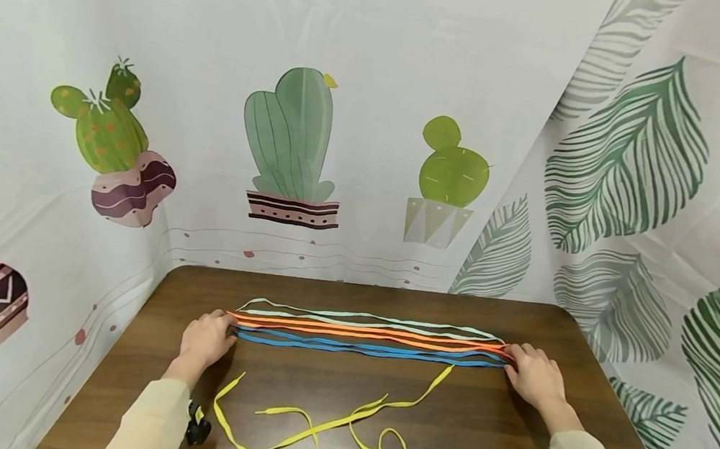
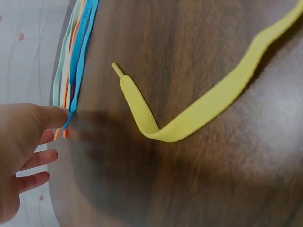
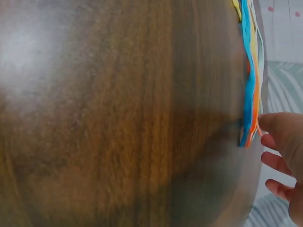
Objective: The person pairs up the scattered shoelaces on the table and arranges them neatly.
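Mint, orange and blue flat shoelaces lie side by side across the table, stretched between my hands. In the head view the mint lace (image 1: 364, 316) is farthest, the orange laces (image 1: 298, 323) run in the middle, and the blue laces (image 1: 451, 362) are nearest. My left hand (image 1: 207, 338) pinches their left ends, with orange tips (image 2: 65, 134) poking out below the thumb. At the right ends, my right hand (image 1: 537, 377) pinches the bundle between thumb and forefinger; several blue and orange tips (image 3: 247, 142) stick out beside the thumb.
Yellow shoelace (image 1: 307, 434) lengths lie loosely looped and crossed on the brown wooden table (image 1: 477, 424), nearer my body. A hanging cloth (image 1: 357, 253) printed with cacti and leaves stands behind the table's far edge. Both wrists carry small black devices (image 1: 197, 426).
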A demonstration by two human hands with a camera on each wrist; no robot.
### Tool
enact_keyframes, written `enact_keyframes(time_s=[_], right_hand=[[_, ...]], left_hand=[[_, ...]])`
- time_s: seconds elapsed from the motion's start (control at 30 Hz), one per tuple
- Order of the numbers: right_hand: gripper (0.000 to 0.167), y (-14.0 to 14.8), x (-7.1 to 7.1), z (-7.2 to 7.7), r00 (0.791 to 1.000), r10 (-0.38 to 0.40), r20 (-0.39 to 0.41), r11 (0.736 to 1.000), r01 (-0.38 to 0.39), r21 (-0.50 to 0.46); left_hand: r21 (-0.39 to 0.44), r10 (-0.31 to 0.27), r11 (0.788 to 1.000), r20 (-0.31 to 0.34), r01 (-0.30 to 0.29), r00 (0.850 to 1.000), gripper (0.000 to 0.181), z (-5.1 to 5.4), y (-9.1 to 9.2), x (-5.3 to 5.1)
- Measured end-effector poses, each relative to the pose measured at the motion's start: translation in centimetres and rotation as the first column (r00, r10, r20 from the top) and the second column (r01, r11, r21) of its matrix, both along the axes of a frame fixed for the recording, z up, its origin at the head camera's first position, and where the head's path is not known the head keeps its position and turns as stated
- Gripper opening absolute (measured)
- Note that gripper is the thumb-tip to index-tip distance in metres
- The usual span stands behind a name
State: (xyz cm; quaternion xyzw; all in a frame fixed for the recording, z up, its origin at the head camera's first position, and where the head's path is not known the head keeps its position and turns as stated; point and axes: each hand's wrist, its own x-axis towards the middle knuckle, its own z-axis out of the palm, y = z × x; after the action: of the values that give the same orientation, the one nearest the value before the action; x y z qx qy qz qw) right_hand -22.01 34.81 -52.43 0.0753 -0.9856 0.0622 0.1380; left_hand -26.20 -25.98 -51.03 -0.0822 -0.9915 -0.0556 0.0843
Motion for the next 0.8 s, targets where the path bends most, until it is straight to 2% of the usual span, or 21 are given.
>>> enact_keyframes(time_s=[0.13, 0.3, 0.53, 0.8], right_hand=[[0.035, -0.6, 0.1, 0.3, 0.998, 0.063, -0.021, 0.998, -0.063, 0.010], [0.036, -1.8, 0.4, 0.5, 0.985, 0.163, -0.057, 0.986, -0.161, 0.030], [0.041, -4.0, 1.0, 0.6, 0.948, 0.302, -0.099, 0.953, -0.299, 0.040], [0.042, -6.6, 1.4, 0.9, 0.904, 0.420, -0.082, 0.907, -0.417, 0.051]], left_hand=[[-0.003, -0.023, 1.000, -0.051, 0.023, 0.998, 0.033, 0.3, 0.3, 0.6], [-0.002, -0.064, 0.998, -0.097, 0.064, 0.993, 0.040, 0.8, 1.3, 1.6], [-0.023, -0.122, 0.993, -0.112, 0.120, 0.986, 0.044, 1.0, 3.1, 2.8], [-0.018, -0.227, 0.974, -0.156, 0.227, 0.961, 0.048, 1.0, 5.5, 4.0]])
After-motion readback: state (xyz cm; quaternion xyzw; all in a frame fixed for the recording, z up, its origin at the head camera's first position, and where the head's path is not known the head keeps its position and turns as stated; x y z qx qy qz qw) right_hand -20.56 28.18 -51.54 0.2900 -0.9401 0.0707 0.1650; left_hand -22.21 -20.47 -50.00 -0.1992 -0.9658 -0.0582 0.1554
